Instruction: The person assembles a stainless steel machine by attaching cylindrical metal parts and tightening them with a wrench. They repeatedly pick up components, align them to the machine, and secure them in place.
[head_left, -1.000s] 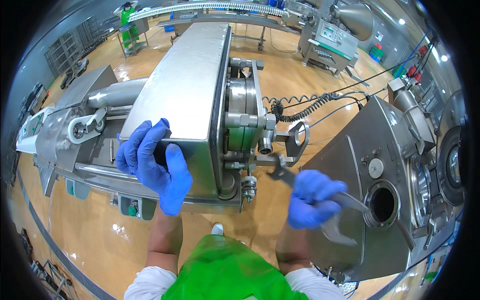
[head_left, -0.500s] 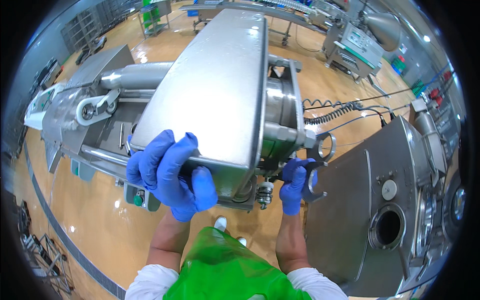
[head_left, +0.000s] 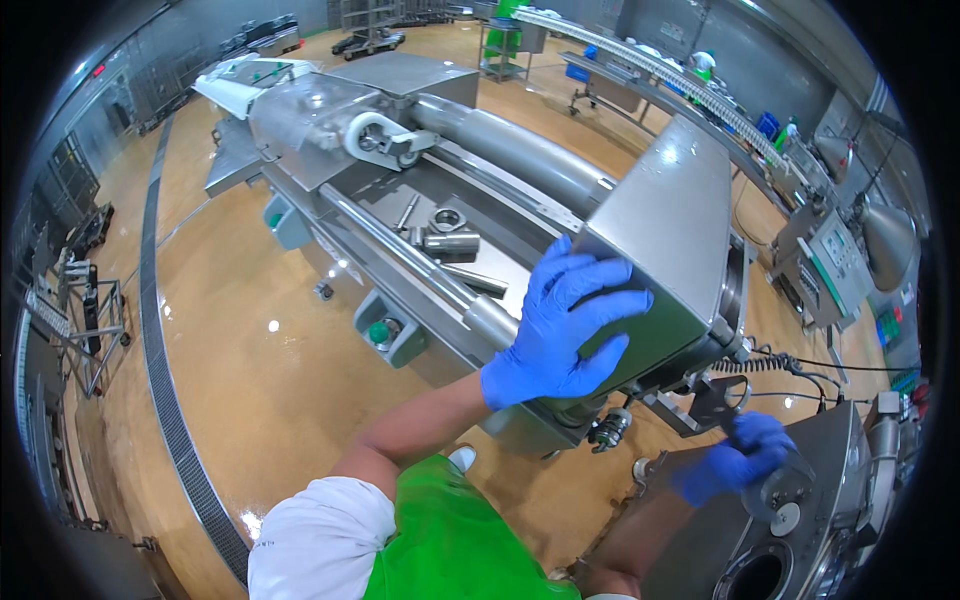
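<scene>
A large stainless-steel box-shaped housing (head_left: pixel 668 205) stands at the end of a long machine. My left hand (head_left: pixel 570 325), in a blue glove, rests its spread fingers against the near side of this housing. To the right my gloved right hand (head_left: pixel 745 455) grips the middle of a dark metal hook wrench (head_left: pixel 722 408). One curved end of the wrench points towards the housing; the other, smeared by motion, lies over the steel cabinet (head_left: pixel 690 540). A small metal fitting (head_left: pixel 610 428) hangs below the housing.
A metal sleeve (head_left: pixel 452 244), a ring (head_left: pixel 447 218) and rods lie in the machine's open bed. A round-mouthed port (head_left: pixel 755 575) is on the cabinet. Coiled cables (head_left: pixel 750 365) cross behind my right hand. A floor drain (head_left: pixel 165 400) runs at left, and a conveyor (head_left: pixel 640 70) stands behind.
My view has swung left, bringing the machine's bed into sight. My right hand has carried the wrench away from the housing, over the cabinet. My left hand's fingers have spread flatter on the housing.
</scene>
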